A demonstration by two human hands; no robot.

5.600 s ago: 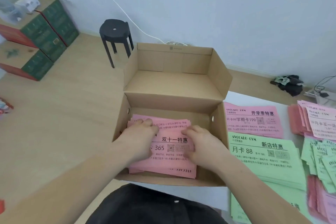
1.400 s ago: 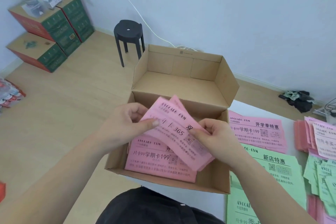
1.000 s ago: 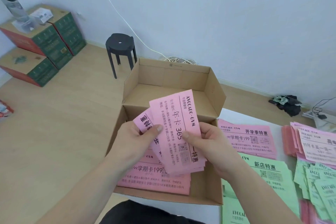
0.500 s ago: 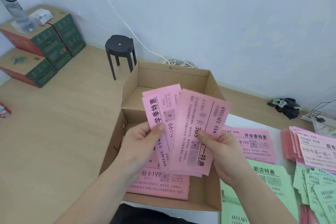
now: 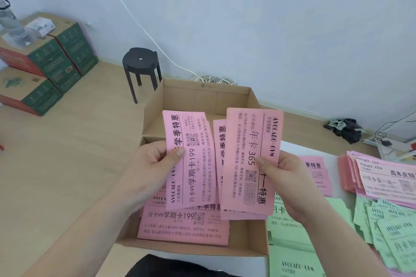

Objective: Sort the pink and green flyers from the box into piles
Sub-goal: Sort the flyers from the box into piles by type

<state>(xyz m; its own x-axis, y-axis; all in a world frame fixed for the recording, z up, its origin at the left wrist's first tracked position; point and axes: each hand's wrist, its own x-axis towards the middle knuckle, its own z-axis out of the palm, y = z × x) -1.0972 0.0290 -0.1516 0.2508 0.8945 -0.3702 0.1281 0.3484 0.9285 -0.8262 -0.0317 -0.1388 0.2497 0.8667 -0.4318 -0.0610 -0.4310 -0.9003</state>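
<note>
progress: partway | done: pink piles (image 5: 380, 177) and green piles (image 5: 292, 231) right of box (image 5: 202, 96) | left: pink flyers in box (image 5: 182, 227) | left hand (image 5: 148, 164) pinches one flyer (image 5: 189, 164); right hand (image 5: 283, 177) grips a sheaf (image 5: 249, 164)

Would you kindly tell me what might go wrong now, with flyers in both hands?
The right hand holds several pink flyers; a different design shows behind the 365 flyer, so mixed sheets might land on one pile. The left hand only pinches the 199 flyer by the edge, so it might slip into the box.
</note>
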